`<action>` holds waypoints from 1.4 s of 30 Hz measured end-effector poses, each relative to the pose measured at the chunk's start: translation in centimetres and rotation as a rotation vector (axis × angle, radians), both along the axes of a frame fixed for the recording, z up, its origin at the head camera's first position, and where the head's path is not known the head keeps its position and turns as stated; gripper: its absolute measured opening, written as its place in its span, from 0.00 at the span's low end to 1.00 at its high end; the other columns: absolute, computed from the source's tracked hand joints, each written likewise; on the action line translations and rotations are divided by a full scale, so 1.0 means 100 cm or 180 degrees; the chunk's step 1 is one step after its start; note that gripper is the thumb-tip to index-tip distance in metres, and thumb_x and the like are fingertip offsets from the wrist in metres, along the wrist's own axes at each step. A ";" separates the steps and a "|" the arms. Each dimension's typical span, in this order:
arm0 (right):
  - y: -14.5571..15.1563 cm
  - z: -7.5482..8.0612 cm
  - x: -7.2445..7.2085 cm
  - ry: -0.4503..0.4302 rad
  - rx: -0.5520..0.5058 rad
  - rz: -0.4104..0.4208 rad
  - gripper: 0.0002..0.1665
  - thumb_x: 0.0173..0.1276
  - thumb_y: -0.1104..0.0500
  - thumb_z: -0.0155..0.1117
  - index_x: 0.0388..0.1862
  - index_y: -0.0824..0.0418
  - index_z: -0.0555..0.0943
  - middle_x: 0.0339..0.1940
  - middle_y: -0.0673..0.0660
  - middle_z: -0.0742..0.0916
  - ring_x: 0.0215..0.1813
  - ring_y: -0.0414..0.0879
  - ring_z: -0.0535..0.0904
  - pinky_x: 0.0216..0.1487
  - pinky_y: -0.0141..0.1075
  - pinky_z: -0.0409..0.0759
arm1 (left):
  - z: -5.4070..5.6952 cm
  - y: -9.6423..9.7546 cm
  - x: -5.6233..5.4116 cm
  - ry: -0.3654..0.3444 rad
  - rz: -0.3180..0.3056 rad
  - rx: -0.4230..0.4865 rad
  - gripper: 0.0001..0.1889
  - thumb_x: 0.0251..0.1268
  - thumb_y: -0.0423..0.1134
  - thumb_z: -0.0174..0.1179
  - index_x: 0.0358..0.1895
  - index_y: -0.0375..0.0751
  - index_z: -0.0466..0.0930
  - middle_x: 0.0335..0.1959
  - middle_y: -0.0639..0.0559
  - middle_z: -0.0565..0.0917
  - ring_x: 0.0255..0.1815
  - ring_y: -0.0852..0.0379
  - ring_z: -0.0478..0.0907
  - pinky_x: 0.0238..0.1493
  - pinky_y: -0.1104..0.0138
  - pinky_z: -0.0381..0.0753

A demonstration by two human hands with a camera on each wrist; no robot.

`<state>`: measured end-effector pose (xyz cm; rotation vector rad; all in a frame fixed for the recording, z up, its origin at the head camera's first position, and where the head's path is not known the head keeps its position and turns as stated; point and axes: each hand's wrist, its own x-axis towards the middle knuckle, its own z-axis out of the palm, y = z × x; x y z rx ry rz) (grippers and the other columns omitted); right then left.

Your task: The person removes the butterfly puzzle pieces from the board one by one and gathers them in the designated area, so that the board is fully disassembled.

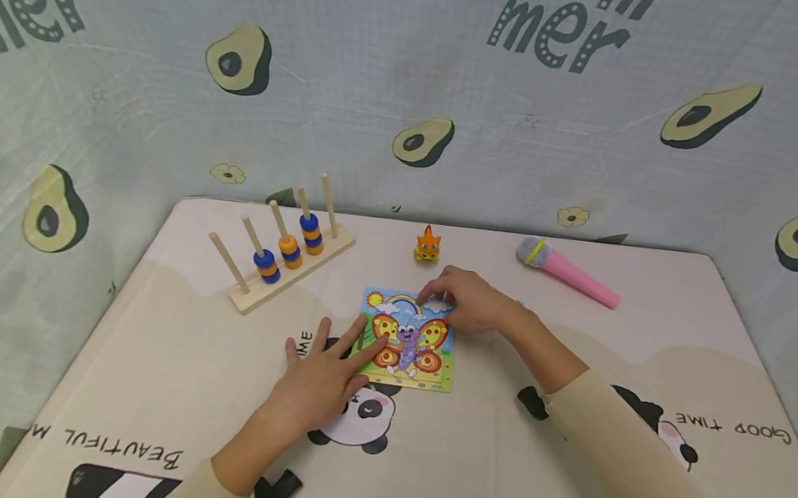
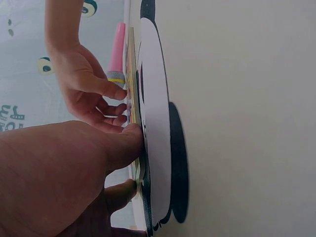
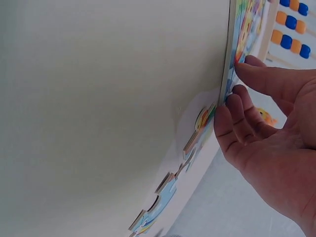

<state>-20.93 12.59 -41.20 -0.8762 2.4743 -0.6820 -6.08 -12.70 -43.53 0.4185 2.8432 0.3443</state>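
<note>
A butterfly jigsaw puzzle (image 1: 405, 359) lies flat near the middle of the table. My left hand (image 1: 317, 377) rests at its left side with the fingers spread, a fingertip reaching onto the picture. In the left wrist view the left thumb (image 2: 129, 140) touches the board's near edge. My right hand (image 1: 471, 299) is at the far right corner, its thumb and fingers bent around the board there. In the right wrist view the right thumb (image 3: 256, 76) lies against the picture side. Several loose jigsaw pieces (image 3: 165, 190) lie beside the board, mostly hidden by the right arm in the head view.
A wooden peg stand (image 1: 290, 272) with blue and orange rings stands at the back left. Behind the puzzle sits a small orange toy figure (image 1: 427, 246). A pink microphone (image 1: 570, 273) lies at the back right, close to the table's far edge.
</note>
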 end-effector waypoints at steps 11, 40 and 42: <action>-0.003 -0.002 -0.002 0.0189 0.0087 0.0113 0.26 0.62 0.76 0.59 0.52 0.54 0.87 0.46 0.59 0.81 0.47 0.50 0.76 0.52 0.42 0.78 | 0.001 0.001 0.001 -0.0067 0.0001 0.0018 0.30 0.80 0.52 0.55 0.81 0.67 0.61 0.87 0.50 0.53 0.83 0.23 0.49 0.65 0.17 0.52; -0.005 -0.005 0.002 0.0296 0.0043 0.0012 0.24 0.67 0.75 0.54 0.52 0.55 0.86 0.43 0.57 0.83 0.46 0.50 0.77 0.53 0.43 0.79 | 0.000 0.001 0.000 -0.0036 0.0009 0.0009 0.30 0.80 0.53 0.54 0.81 0.67 0.62 0.87 0.50 0.53 0.83 0.23 0.49 0.65 0.17 0.52; -0.004 -0.004 0.002 0.0284 0.0015 -0.0044 0.23 0.66 0.74 0.56 0.54 0.56 0.86 0.44 0.56 0.84 0.45 0.50 0.77 0.52 0.42 0.79 | 0.000 0.001 0.001 -0.0015 0.0006 0.0006 0.30 0.80 0.53 0.54 0.81 0.66 0.62 0.87 0.50 0.53 0.82 0.23 0.50 0.64 0.17 0.53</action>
